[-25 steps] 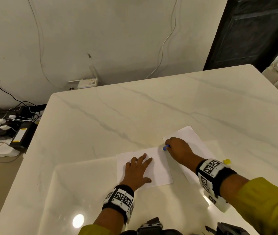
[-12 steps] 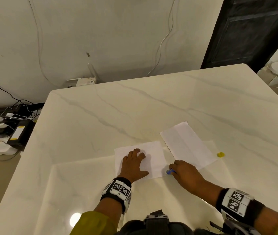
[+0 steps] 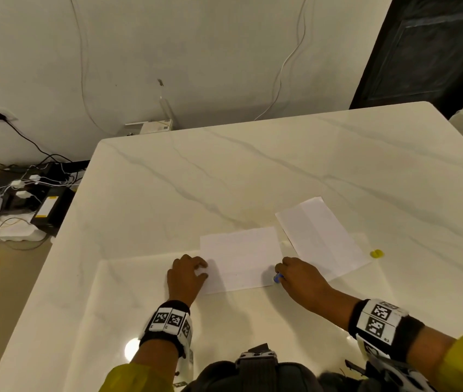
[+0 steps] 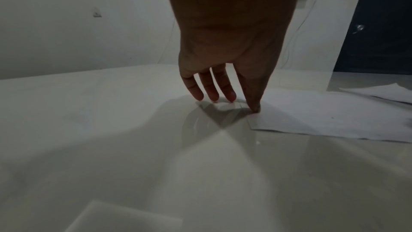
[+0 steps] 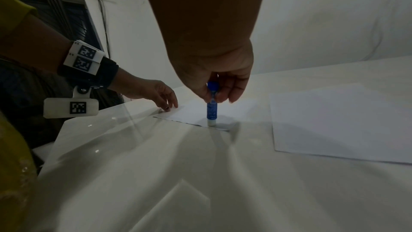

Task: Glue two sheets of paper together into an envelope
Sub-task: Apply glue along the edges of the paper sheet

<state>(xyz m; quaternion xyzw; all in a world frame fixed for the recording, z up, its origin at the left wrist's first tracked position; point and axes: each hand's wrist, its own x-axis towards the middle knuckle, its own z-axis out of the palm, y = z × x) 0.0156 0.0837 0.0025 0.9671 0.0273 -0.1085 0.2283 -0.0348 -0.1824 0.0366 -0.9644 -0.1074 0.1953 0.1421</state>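
A white sheet of paper (image 3: 241, 257) lies flat on the marble table (image 3: 224, 179). My left hand (image 3: 188, 275) holds down its left edge with the fingertips (image 4: 255, 108), fingers fairly straight. My right hand (image 3: 303, 281) pinches a blue glue stick (image 5: 211, 105) upright, with its tip pressed on the sheet's near right corner. A second, creased white sheet (image 3: 320, 237) lies slanted to the right, partly beside my right hand. A small yellow cap (image 3: 376, 253) sits on the table past that sheet.
The table's left edge drops to a floor with cables, chargers and boxes (image 3: 12, 205). A white device (image 3: 151, 127) sits against the wall behind the table. A dark door (image 3: 428, 49) stands at the back right.
My right hand drew the glue stick down the first sheet's right edge, from the far corner to the near corner. My left hand slid from the sheet's middle to its left edge.
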